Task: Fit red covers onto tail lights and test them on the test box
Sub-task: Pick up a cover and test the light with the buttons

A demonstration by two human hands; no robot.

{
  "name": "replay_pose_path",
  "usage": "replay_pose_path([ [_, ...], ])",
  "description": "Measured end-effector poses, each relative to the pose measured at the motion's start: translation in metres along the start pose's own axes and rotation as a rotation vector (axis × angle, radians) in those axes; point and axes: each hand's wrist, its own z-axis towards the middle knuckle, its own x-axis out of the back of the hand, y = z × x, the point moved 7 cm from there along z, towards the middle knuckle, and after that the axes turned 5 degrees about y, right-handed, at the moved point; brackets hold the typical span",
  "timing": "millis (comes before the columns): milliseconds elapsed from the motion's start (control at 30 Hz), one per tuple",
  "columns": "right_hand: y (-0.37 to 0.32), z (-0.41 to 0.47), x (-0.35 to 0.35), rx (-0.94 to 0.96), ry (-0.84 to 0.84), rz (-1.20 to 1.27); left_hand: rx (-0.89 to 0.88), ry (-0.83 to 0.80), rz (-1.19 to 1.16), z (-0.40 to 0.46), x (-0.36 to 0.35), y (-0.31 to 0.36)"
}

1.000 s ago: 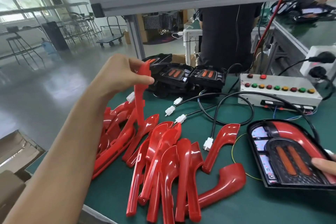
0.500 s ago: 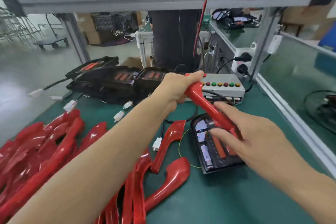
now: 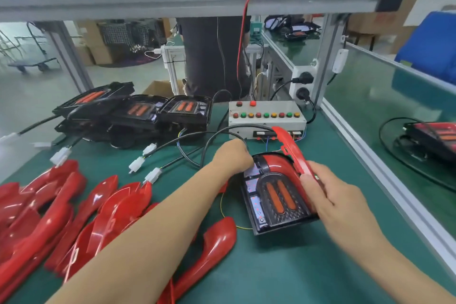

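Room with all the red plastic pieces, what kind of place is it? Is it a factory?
Probably yes, a factory assembly bench. A pile of identical red covers lies on the green table, black tail lights are stacked behind, and a test box with coloured buttons stands ready for checking them.

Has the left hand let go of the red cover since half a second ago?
Yes. The left hand now rests on the tail light's far-left corner, nearer the mat. The red cover is pinched by the right hand alone, before the test box.
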Motion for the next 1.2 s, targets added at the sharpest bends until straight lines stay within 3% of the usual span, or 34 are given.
replay_pose_path([
  [100,0.005,0.001,0.001,0.019,-0.001,-0.072,0.002,0.053,-0.146,0.002,0.001,0.007],
  [167,0.001,-0.002,0.003,0.058,-0.005,-0.156,0.088,-0.013,-0.347,-0.002,-0.002,0.009],
  [333,-0.032,-0.025,0.007,0.348,0.122,-0.479,0.317,-0.238,-1.073,-0.015,-0.019,0.003],
  [500,-0.044,-0.046,-0.014,0.543,0.213,-0.646,0.383,-0.210,-1.328,-0.026,-0.018,0.001],
  [867,-0.039,-0.039,-0.036,0.466,0.115,-0.737,0.368,-0.075,-1.430,-0.039,-0.025,-0.005],
  [1200,-0.025,-0.035,-0.018,0.385,0.112,-0.691,0.259,-0.139,-1.410,-0.038,-0.030,-0.002],
])
